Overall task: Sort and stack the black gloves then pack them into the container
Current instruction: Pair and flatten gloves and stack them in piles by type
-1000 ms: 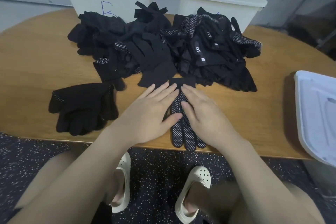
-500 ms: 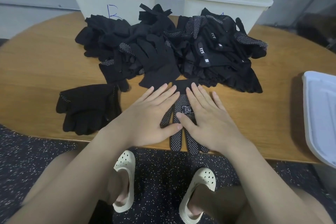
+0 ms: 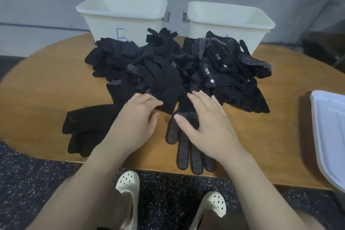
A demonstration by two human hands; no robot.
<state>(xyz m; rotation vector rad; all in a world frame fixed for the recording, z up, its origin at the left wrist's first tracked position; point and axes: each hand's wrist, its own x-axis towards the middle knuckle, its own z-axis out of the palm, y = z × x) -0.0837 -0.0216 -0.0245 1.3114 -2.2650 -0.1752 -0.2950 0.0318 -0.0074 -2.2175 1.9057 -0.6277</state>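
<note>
Stacked gloves (image 3: 89, 129) lie flat at the desk's (image 3: 37, 87) near-left edge, long axis roughly left-right, fingers toward the lower left, cuff end hidden under the left forearm. Left hand (image 3: 138, 117) reaches forward, palm down, fingers extended and loosely spread, tips touching the near edge of the glove pile (image 3: 168, 73); grip is open, nothing pinched as far as can be seen. Pile sits mid-desk, a loose heap of black gloves, some dotted, some plain, no common direction. Behind it, left bin (image 3: 121, 17) marked with a blue letter and right bin (image 3: 229, 18), both white, upright, side by side at the far edge. Right hand (image 3: 207, 123) palm down, fingers straight and together, pressing flat on the cuff and palm part of the dotted glove (image 3: 188, 147); grip open, thumb lying across the glove. That glove lies flat near the front edge, long axis front-back, fingers toward the person, dotted side up, cuff end touching the pile. White lid (image 3: 330, 132) at far right, overhanging the desk edge.
</note>
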